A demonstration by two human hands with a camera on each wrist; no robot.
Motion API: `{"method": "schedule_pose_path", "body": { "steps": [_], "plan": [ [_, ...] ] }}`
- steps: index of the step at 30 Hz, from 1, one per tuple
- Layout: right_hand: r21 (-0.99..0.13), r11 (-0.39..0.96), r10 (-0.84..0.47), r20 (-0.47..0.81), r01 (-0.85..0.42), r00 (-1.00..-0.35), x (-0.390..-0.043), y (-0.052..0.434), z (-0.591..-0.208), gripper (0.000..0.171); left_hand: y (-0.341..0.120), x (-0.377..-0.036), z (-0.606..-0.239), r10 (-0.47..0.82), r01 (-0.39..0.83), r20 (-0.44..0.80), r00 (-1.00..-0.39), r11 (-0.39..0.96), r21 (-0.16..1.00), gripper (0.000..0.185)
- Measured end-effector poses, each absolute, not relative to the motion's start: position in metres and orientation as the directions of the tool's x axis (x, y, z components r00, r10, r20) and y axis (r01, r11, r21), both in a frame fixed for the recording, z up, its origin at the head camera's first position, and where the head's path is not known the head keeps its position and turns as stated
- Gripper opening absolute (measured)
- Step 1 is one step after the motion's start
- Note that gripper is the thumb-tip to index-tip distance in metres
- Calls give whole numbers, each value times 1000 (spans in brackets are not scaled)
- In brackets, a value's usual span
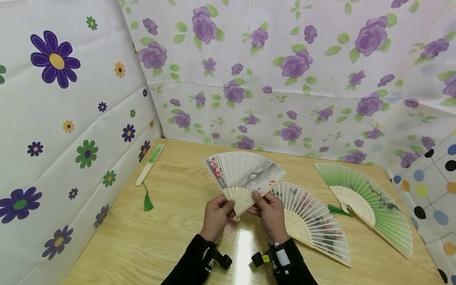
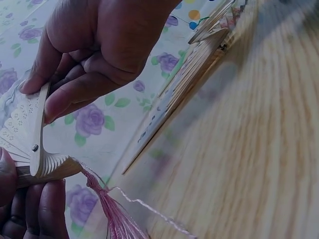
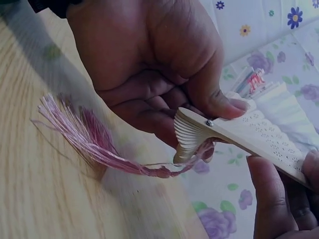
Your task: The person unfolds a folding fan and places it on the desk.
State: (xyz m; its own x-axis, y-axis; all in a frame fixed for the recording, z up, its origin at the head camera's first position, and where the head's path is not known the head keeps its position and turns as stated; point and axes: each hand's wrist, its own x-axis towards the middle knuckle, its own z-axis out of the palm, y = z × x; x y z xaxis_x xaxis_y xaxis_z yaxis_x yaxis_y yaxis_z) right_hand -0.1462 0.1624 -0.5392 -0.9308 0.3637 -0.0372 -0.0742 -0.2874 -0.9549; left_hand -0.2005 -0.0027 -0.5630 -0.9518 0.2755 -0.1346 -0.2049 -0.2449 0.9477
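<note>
A partly spread white folding fan [image 1: 246, 170] with red blossoms and grey painting is held up at the middle of the table. My left hand [image 1: 215, 217] pinches its left side near the pivot, thumb in front. Along the right outer rib, my right hand [image 1: 273, 218] grips the fan between thumb and fingers. The left wrist view shows the pierced wooden ribs [image 2: 39, 132] fanned from a metal rivet. A pink tassel [image 3: 94, 147] hangs from the pivot end, seen clearly in the right wrist view.
Behind my right hand lies an open white fan with flowers [image 1: 313, 219]. Farther right rests an open green fan [image 1: 374, 198] with a green tassel. A folded fan [image 1: 149, 166] with its tassel lies at the table's left. Patterned cloth walls [image 1: 231, 59] surround the table.
</note>
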Motion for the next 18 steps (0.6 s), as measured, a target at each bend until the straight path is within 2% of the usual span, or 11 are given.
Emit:
{"method": "schedule_pose_path", "body": {
  "steps": [11, 18],
  "plan": [
    [-936, -315, 414, 11, -155, -910, -146, 156, -547, 36, -5, -203, -560, 217, -173, -120, -969, -248, 953, 17],
    [-931, -330, 424, 0, -154, -905, -145, 156, -547, 28, -6, -201, -561, 225, -172, -123, -967, -216, 961, 17]
  ]
}}
